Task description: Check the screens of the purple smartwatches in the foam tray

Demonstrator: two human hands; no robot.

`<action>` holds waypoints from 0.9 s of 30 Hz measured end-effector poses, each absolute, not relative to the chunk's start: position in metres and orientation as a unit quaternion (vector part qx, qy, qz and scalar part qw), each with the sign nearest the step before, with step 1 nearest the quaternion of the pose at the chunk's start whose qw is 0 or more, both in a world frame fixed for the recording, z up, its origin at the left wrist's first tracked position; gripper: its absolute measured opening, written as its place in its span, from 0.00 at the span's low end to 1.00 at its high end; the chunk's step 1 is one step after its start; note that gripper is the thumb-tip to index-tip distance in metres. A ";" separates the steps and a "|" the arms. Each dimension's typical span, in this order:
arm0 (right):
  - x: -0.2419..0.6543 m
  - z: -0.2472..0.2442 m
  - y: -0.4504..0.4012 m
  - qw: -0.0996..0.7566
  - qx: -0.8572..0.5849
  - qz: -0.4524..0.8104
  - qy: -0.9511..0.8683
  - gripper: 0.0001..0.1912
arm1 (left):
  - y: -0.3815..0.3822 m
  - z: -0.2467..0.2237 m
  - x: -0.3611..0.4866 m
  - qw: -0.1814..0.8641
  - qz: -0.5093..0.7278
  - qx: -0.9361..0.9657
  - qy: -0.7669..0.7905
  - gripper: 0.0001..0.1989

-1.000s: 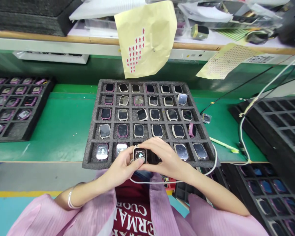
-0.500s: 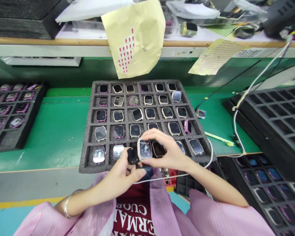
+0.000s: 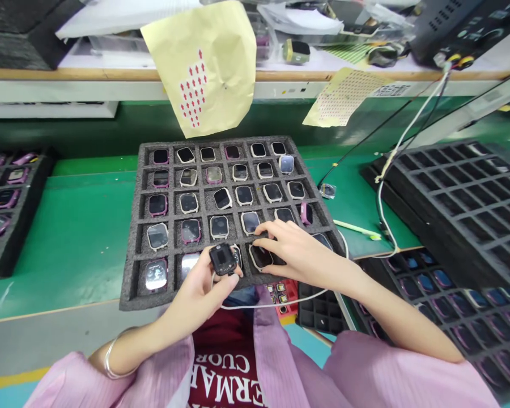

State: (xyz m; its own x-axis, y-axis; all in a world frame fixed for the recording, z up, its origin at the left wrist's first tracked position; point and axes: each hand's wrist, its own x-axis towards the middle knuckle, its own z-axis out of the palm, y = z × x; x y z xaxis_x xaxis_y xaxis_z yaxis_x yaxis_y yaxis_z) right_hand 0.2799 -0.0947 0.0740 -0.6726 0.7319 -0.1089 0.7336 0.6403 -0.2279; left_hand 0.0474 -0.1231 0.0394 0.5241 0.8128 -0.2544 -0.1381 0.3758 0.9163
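My left hand (image 3: 204,283) is closed around a small black square device (image 3: 223,259) with metal contacts, held face up over the tray's front row. A white cable (image 3: 276,304) runs near that hand. Just behind the device, the edge of another watch (image 3: 237,254) shows, mostly hidden. My right hand (image 3: 291,249) has its fingers and thumb curled round a pale-framed smartwatch (image 3: 261,256) in a front-row compartment. Smartwatches in pale and purple frames fill the dark foam tray (image 3: 134,241) under both hands.
At the left stands another foam tray (image 3: 15,249) with purple watches. Stacked foam trays (image 3: 450,192) and a tray of watches (image 3: 446,306) are at the right. A pale green stick (image 3: 357,229) lies beside the main tray. Yellow sheets (image 3: 212,68) hang from the shelf.
My right hand has let go of the pale watch it held up and moved down to another in the front row. The black device now faces up in my left hand. The view has shifted right.
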 end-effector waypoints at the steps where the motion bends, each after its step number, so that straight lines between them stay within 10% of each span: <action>1: 0.280 0.071 -0.095 0.007 0.407 -0.130 0.904 0.20 | -0.121 0.039 0.050 0.746 0.303 0.474 0.358 0.10; 12: 0.280 0.073 -0.100 -0.244 0.387 -0.294 0.840 0.20 | -0.116 0.028 0.057 0.753 0.238 0.520 0.325 0.21; 27: 0.246 0.048 -0.108 -0.255 0.369 -0.162 0.879 0.15 | -0.119 0.022 0.064 0.688 0.312 0.537 0.376 0.09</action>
State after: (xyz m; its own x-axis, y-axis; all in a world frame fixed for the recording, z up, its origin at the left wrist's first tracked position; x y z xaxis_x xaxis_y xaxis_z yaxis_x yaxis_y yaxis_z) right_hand 0.2460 -0.1080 0.0481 -0.5972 0.7315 0.3289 0.5659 0.6749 -0.4736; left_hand 0.0643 -0.1189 0.0221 0.5232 0.8324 -0.1825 -0.0250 0.2290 0.9731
